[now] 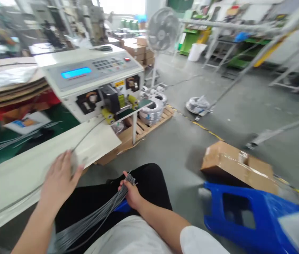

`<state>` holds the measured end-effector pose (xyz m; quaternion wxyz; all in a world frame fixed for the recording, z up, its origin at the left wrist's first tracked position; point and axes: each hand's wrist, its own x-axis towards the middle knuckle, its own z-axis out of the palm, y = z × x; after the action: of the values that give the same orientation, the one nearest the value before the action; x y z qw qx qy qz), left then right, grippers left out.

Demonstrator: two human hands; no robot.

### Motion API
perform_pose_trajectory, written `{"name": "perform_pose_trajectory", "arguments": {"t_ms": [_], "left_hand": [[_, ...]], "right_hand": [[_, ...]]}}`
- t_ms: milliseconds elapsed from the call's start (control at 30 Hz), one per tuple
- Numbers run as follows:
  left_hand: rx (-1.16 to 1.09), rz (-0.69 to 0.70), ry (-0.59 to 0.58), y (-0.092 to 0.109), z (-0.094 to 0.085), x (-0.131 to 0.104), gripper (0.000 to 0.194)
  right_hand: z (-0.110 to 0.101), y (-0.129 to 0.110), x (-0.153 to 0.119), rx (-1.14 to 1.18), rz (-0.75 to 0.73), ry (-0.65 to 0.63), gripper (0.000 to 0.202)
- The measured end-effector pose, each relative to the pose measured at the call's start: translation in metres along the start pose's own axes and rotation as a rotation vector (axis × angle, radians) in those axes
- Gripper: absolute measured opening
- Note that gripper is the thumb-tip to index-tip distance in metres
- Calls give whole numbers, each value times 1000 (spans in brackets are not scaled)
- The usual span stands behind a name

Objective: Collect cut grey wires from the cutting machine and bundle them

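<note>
Across our lap lie grey wires (pixel 96 215), our right hand (pixel 131 192) closed around their ends. Our left hand (pixel 59 180) pinches one wire (pixel 85 135) on the worktop (pixel 19 173), coming from the machine (pixel 91 79).

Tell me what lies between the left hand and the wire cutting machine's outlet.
In the head view, a single grey wire runs from the machine's outlet across the pale tray to the left hand; nothing else lies on that stretch.
</note>
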<state>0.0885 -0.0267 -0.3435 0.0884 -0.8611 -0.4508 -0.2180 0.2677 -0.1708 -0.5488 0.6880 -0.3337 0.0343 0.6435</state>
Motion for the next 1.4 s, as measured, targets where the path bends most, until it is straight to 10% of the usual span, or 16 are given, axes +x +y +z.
{"name": "perform_pose_trajectory", "arguments": {"t_ms": [300,600,900,1067,1233,1400], "left_hand": [[175,-130,-71,-5,-7,64,52],[105,-87,-138,-3,-5,83,31],[83,-71,-285,32,-37,-41,36],[-231,-72,-651,80,-2,-109,35],[-258,-163,-694,86,39,-134,34],[-223,-95,-748,80,42,-141,35]], "right_hand": [[20,5,2,13,-18,-2,32],[22,9,11,11,-52,62,60],[23,7,14,25,11,72,30],[23,4,2,-10,52,0,34],[21,4,-11,-57,36,-92,35],[17,4,-11,-64,27,-102,37]]}}
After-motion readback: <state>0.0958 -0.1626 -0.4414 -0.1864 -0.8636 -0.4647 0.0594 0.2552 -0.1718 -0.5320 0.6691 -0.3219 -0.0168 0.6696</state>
